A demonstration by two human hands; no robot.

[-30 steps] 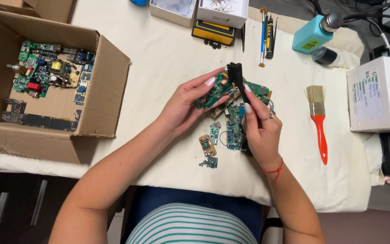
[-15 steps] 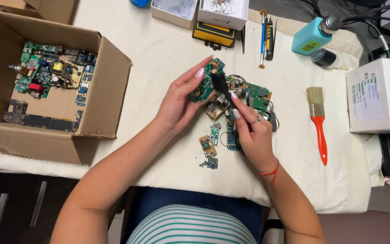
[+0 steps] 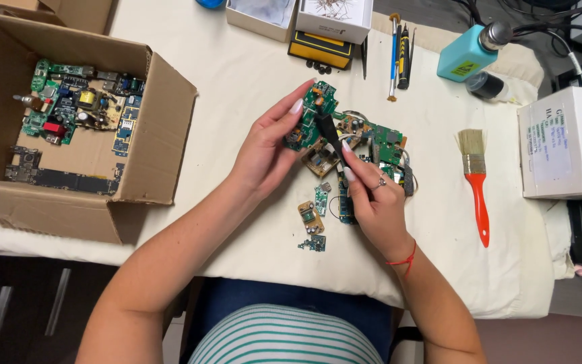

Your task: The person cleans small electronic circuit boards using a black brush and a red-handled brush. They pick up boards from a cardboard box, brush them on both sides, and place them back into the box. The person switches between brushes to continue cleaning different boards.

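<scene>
While both forearms rise from the lower edge of the head view toward the middle of the frame, the left hand (image 3: 264, 152) is half curled, thumb and fingertips pinching a small green circuit board (image 3: 312, 116) by its left edge and holding it tilted above the cream cloth-covered table (image 3: 237, 74). The right hand (image 3: 372, 202) is closed around a black-handled tool (image 3: 328, 131), its tip laid against the face of that board; whether it is pressing or only touching cannot be told.

Half a second ago the board sat slightly lower and closer to the pile; now it stands a little higher and more upright, and the right fingers have slid nearer to it.

Just right of the hands lies a heap of green circuit boards with wires (image 3: 382, 145), partly hidden by the right fingers. Three small loose board fragments (image 3: 311, 219) lie below the hands. At the left of the frame an open brown cardboard box (image 3: 163, 121) holds more boards. A red-handled paintbrush (image 3: 476, 182) lies right of centre, a teal plastic bottle (image 3: 463, 59) stands at the upper right, and a white carton (image 3: 567, 145) sits at the right edge. Slim screwdrivers (image 3: 399, 50) lie near the top centre.
</scene>
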